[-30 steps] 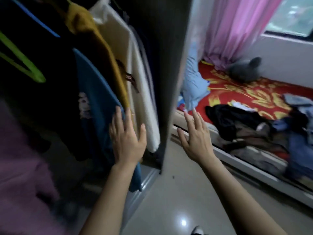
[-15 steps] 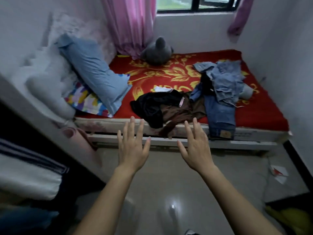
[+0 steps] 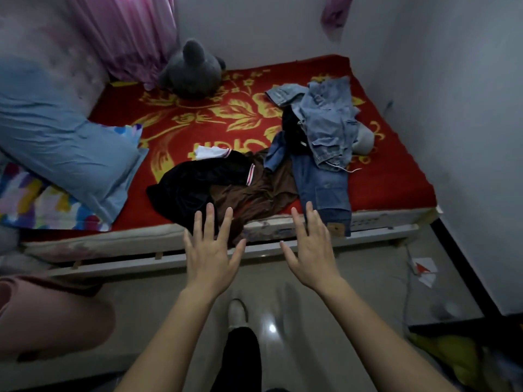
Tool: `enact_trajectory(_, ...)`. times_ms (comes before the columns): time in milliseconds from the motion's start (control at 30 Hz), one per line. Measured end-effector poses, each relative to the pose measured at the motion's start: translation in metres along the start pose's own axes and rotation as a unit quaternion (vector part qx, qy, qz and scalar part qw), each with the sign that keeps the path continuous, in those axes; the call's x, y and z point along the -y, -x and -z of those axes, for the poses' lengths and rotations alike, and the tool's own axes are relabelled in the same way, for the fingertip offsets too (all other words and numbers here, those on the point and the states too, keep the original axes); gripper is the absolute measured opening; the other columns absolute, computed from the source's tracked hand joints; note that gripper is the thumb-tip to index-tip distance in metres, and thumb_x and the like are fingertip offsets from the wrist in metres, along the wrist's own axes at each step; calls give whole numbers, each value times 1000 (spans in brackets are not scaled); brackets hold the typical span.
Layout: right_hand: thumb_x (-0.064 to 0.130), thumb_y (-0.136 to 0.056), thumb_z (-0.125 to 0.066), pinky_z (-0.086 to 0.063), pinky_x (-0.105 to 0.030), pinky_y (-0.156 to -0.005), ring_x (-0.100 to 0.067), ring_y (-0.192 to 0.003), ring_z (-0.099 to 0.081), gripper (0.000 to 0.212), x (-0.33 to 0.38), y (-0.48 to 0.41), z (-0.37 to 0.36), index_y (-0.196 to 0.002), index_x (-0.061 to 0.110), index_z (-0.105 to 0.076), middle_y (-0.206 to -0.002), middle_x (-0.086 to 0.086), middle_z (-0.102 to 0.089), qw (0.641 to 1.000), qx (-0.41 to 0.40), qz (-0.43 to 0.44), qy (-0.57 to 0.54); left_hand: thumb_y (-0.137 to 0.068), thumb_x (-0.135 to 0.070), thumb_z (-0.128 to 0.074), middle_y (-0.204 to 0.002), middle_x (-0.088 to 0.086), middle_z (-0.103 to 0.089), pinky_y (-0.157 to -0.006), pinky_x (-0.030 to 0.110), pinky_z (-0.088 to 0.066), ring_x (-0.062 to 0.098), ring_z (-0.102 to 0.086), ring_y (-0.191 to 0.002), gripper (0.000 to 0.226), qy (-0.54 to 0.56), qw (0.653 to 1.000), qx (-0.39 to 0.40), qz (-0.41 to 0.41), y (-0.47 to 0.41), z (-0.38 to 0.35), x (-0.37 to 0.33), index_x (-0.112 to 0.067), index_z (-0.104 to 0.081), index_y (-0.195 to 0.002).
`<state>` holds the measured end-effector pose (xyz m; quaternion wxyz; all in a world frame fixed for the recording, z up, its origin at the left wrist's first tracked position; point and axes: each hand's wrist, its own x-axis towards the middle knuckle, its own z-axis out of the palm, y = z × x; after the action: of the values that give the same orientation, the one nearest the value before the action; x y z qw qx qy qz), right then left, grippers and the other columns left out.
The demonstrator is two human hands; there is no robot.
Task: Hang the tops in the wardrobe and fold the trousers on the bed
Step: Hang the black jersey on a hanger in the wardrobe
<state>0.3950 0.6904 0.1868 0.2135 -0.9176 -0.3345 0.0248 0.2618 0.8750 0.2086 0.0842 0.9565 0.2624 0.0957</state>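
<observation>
Two empty hands, fingers spread: left hand [image 3: 210, 250], right hand [image 3: 310, 247] hover just short of crumpled black garment [image 3: 192, 185] and dark blue denim jeans [image 3: 322, 185] on red floral bedspread [image 3: 198, 123] — brown garment [image 3: 263, 190] partly buried.

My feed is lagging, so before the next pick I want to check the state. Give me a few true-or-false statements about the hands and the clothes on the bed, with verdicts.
1. The left hand and the right hand are both open and hold nothing. True.
2. The dark blue jeans hang over the near edge of the bed. True.
3. The grey plush toy lies on the floor. False: it sits on the bed's far side, by the pink curtain.
4. The black top lies to the right of the light denim garment. False: it lies to the left of it, next to the brown garment.
</observation>
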Motion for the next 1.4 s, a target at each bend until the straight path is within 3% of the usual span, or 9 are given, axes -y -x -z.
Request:
enact_trajectory(200,46,-97,-54,-18,-47,-121,-31,-153,-4,81,-19,-126,-26,-160,24,-8,-167,-8,9,998,47,-11,40,-94,-65,-32,-164,5,14,-118,58,-12,31,7,-151,78,7,996,82,39,-127,-52,37,-37,6,-156)
enact_trajectory(333,47,-99,-51,-20,-46,-120,-31,-153,-4,80,-29,-206,-42,-160,25,-5,-167,-8,10,994,83,-25,64,-94,-64,-32,-162,4,22,-119,57,-10,29,12,-150,80,14,990,130,50,-209,-73,66,-37,14,-154)
enact_trajectory(567,49,-99,-49,-20,-42,-120,-26,-153,-6,77,-34,-310,-67,-160,28,-7,-167,-7,2,991,125,-26,39,-96,-58,-39,-163,4,20,-119,55,-10,29,11,-150,80,12,983,170,63,-320,-104,88,-37,13,-154)
enact_trajectory(867,44,-100,-49,-28,-44,-115,-27,-150,-16,73,-74,-426,-122,-160,26,-11,-165,-8,-11,964,266,-15,-19,-97,-51,-43,-163,6,20,-120,52,-12,28,10,-151,83,-24,964,231,132,-392,-144,85,-33,14,-154)
enact_trajectory(1000,40,-100,-52,-30,-44,-117,-27,-149,-20,72,-85,-483,-160,-159,24,-13,-163,-9,-20,936,334,-65,-95,-95,-48,-46,-164,8,13,-119,50,-18,29,4,-151,83,-40,957,237,163,-415,-165,100,-30,8,-156)
enact_trajectory(1233,36,-98,-55,-38,-39,-109,-30,-139,-39,74,-103,-528,-251,-159,23,-14,-156,-10,-32,896,401,-143,-127,-94,-41,-53,-165,10,6,-119,47,-21,29,-1,-151,82,-19,947,267,176,-442,-240,133,-25,-4,-158)
enact_trajectory(1400,36,-95,-61,-38,-34,-108,-30,-135,-47,73,-111,-535,-330,-156,17,-26,-150,-13,-45,863,409,-246,-167,-94,-33,-53,-165,10,6,-119,48,-20,29,2,-151,79,-36,945,307,112,-460,-325,170,-21,-8,-158)
